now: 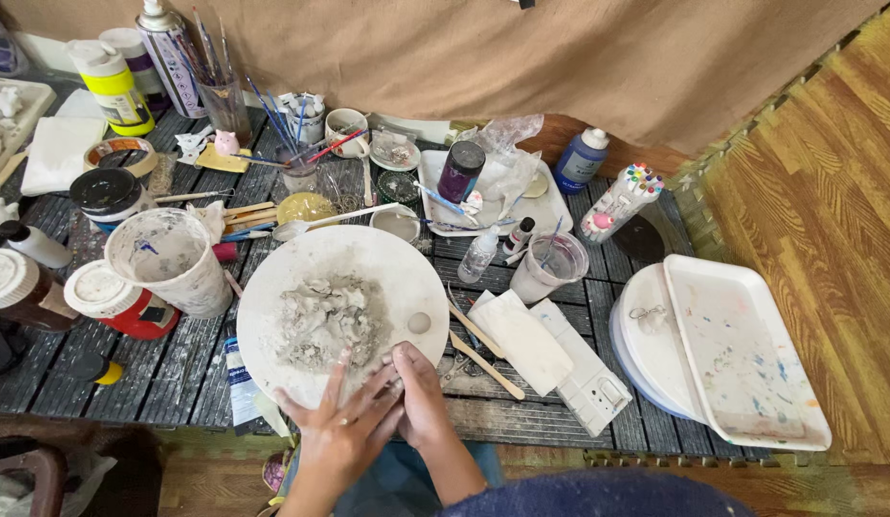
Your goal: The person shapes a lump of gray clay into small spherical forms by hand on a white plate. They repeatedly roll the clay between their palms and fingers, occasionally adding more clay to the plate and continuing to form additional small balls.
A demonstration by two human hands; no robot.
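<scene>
Head view: hands over clay

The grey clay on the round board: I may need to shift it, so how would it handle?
The grey clay looks lumpy and soft, so it would probably dent. It seems smeared onto the round board, so it likely sticks.

Round white plaster board, smeared grey, heaped with pale grey crumbly clay. Under it, dark charcoal slatted table flecked with white paint. Left of the board, white plastic cup streaked grey and blue, then a red jar with white lid. Right of the board, rectangular white tray speckled pink, blue and green. Behind the board, yellow-banded white bottle, blue bottle, tan cloth backdrop.
</scene>
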